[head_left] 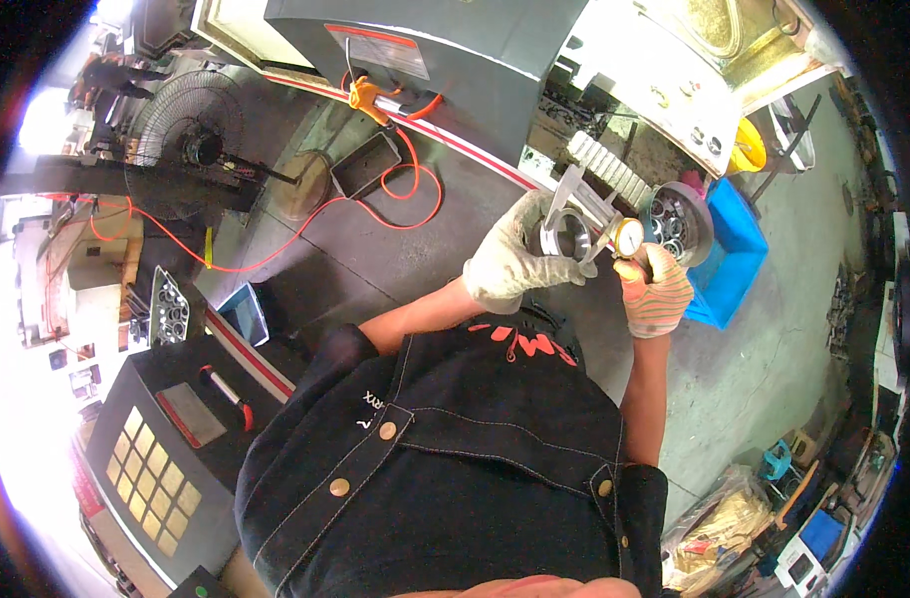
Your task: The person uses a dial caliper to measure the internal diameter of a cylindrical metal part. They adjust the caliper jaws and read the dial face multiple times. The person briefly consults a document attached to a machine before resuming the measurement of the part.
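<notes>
In front of my chest, my left hand [515,257], in a pale knit glove, is closed around a short metal ring [551,241]. My right hand [658,294], in a striped glove, grips a dial caliper [596,207] near its round, gold-rimmed dial [629,237]. The caliper's jaws lie at the ring, one at its upper edge and one on its right side; whether both touch is too small to tell. Just beyond my right hand stands a round metal bowl [705,239] with several similar rings in it.
A blue plastic bin [739,269] sits right of the bowl, with a yellow bucket [748,148] behind. A dark grey machine cabinet [475,50] rises ahead. An orange air hose [305,227] loops over the floor near a grey tray [367,164] and a large fan [201,149].
</notes>
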Demonstrator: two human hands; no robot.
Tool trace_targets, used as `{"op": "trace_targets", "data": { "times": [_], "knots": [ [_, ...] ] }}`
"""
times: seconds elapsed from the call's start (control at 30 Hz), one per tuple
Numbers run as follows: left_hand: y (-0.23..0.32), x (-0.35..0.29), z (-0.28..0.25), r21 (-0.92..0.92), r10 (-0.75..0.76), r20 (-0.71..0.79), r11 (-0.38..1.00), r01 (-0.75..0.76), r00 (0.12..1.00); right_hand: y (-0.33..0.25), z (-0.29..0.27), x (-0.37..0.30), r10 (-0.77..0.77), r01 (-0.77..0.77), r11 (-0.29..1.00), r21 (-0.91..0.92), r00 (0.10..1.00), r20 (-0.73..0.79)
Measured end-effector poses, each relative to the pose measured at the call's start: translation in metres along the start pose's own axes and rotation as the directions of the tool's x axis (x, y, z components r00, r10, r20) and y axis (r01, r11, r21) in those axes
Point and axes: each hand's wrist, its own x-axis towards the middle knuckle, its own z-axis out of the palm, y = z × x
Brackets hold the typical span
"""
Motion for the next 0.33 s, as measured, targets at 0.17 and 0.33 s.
{"op": "trace_targets", "data": {
  "times": [0.17, 0.33],
  "knots": [
    [0.004, 0.0, 0.004, -0.092, -0.07, -0.007, 0.993, 0.069, 0.998, 0.013, 0.004, -0.006, -0.042, 0.04, 0.997, -0.066, 0.999, -0.031],
    [-0.001, -0.001, -0.001, 0.021, -0.022, 0.015, 1.0, 0.022, 1.0, 0.006, 0.001, -0.003, 0.012, -0.011, 0.999, -0.036, 1.0, 0.027]
  ]
}}
